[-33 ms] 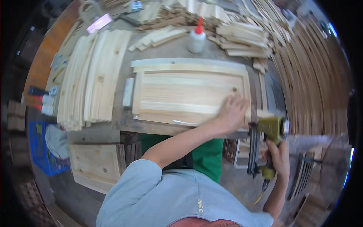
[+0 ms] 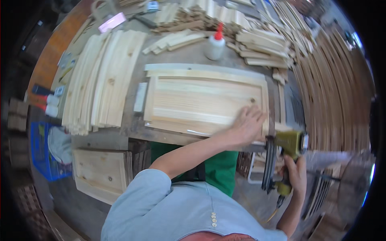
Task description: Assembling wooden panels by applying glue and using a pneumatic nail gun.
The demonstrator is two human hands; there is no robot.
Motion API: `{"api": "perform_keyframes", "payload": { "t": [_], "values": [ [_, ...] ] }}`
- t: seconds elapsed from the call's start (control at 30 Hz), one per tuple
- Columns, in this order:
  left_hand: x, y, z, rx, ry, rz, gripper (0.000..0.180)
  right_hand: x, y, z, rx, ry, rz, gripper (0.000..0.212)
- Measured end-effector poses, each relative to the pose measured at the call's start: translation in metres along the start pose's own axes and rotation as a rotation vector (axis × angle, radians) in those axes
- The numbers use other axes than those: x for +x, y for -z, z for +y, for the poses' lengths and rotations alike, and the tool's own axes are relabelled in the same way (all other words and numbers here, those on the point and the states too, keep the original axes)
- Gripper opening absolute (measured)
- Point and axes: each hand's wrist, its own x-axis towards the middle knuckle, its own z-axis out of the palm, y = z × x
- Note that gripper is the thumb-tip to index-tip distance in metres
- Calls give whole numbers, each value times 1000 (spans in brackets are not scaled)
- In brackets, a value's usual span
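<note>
A framed wooden panel (image 2: 197, 100) of pale wood lies flat on the workbench, its long side towards me. Across its lower right corner rests my left hand (image 2: 247, 125), fingers stretched out over the wood and slightly blurred. To the right of the panel, by the bench's front edge, my right hand (image 2: 296, 174) is wrapped round the handle of a green and black nail gun (image 2: 288, 143). The gun's hose connection is at the bottom of its handle. Between gun and panel a small gap shows.
A white glue bottle (image 2: 215, 47) with a red nozzle stands behind the panel. Long wooden slats (image 2: 110, 80) are stacked on the left, short wood offcuts (image 2: 263, 46) at the back. More strips (image 2: 329, 88) fill the right. Below the bench are a finished-looking panel (image 2: 100, 170) and a blue crate (image 2: 40, 156).
The whole view has shifted a little, so the bench things sit slightly further right and lower. Both hands keep their places at the panel and on the nail gun.
</note>
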Motion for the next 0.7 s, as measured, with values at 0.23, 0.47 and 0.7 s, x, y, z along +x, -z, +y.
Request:
{"api": "perform_keyframes", "payload": {
  "t": [0.23, 0.47, 0.7],
  "values": [
    [-19, 101, -145, 175, 47, 500, 19, 1, 6, 20, 110, 80, -8, 20],
    [-92, 253, -237, 805, 621, 402, 34, 4, 8, 32, 177, -17, 20, 22],
    [-141, 279, -243, 899, 742, 273, 31, 7, 10, 28, 138, 27, -42, 26]
  ]
}}
